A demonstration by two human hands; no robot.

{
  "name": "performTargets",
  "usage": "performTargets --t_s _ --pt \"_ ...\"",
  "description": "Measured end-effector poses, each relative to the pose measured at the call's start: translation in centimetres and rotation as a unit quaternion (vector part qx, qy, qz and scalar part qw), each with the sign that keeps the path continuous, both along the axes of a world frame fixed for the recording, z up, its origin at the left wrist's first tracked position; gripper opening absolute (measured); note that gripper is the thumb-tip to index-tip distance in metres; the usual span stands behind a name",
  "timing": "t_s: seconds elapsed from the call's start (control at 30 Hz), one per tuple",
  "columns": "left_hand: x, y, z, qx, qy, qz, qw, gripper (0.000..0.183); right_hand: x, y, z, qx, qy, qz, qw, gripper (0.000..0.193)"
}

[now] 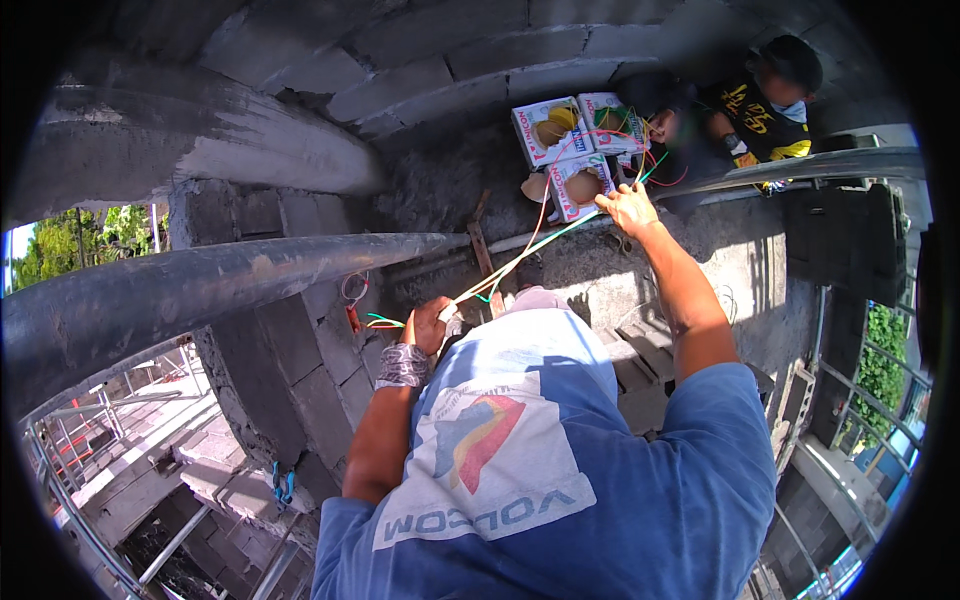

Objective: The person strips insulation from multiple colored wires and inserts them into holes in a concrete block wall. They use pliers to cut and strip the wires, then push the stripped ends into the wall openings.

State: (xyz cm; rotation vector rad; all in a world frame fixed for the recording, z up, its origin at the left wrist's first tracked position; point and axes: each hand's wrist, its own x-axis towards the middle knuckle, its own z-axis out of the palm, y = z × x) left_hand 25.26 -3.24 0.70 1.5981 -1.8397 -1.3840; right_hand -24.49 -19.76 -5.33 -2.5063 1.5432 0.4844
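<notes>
A bundle of thin electrical wires [520,260], pale, green and reddish, runs taut between my two hands. My left hand [428,325], with a patterned band round its wrist, is closed round the bundle, and short green and red wire ends [384,321] stick out on its left. Farther off to the right, my right hand [628,210] pinches the same wires beside an open wire box [580,188]. Two more white wire boxes, one with a yellow coil [556,125] and one with a green coil [612,121], stand behind it. Loose red and green strands loop around these boxes.
A thick metal pipe [250,285] crosses at the left, and another pipe [800,172] at the right. A co-worker [765,110] in a dark top crouches beyond the boxes. Blue-handled pliers [284,484] lie on a block ledge at lower left. Block walls [480,65] surround the spot.
</notes>
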Motion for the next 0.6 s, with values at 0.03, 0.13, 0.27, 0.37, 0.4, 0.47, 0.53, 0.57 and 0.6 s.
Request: performTargets --t_s 0.03,0.13,0.27,0.37,0.4,0.47,0.53,0.57,0.6 --pt "0.2 0.2 0.2 0.0 -0.018 0.007 1.0 0.027 -0.7 -0.3 0.1 0.005 -0.018 0.0 1.0 0.026" --pt "0.1 0.6 0.3 -0.047 -0.012 0.018 0.999 0.032 -3.6 -2.5 1.1 -0.043 0.007 0.012 0.999 0.023" --pt "-0.8 -0.8 -0.6 -0.051 -0.018 -0.005 0.999 0.04 -2.2 -5.8 2.2 -0.008 0.062 -0.031 0.998 0.024" --pt "-0.5 -2.0 -0.5 -0.051 -0.046 0.014 0.998 0.021 6.0 -4.3 3.3 -0.06 -0.046 0.011 0.997 0.019" --pt "-0.2 -2.3 -0.2 0.011 -0.075 0.037 0.996 0.016 9.9 -3.1 3.8 -0.09 -0.142 0.044 0.985 0.023" --pt "0.6 -2.2 0.6 0.05 -0.118 0.051 0.99 0.026 17.5 0.9 5.0 -0.081 -0.403 0.159 0.898 0.033" --pt "1.3 -1.8 1.1 0.027 -0.061 0.003 0.998 0.025 24.7 4.0 5.6 0.0 -0.472 0.195 0.86 0.038" --pt "1.7 -1.0 1.5 0.021 -0.037 -0.015 0.999 0.024 27.6 5.2 5.6 0.012 -0.492 0.231 0.839 0.041" --pt "2.3 -0.4 1.8 0.021 -0.02 -0.018 0.999 0.025 28.6 5.8 5.6 0.159 -0.353 0.23 0.893 0.044"
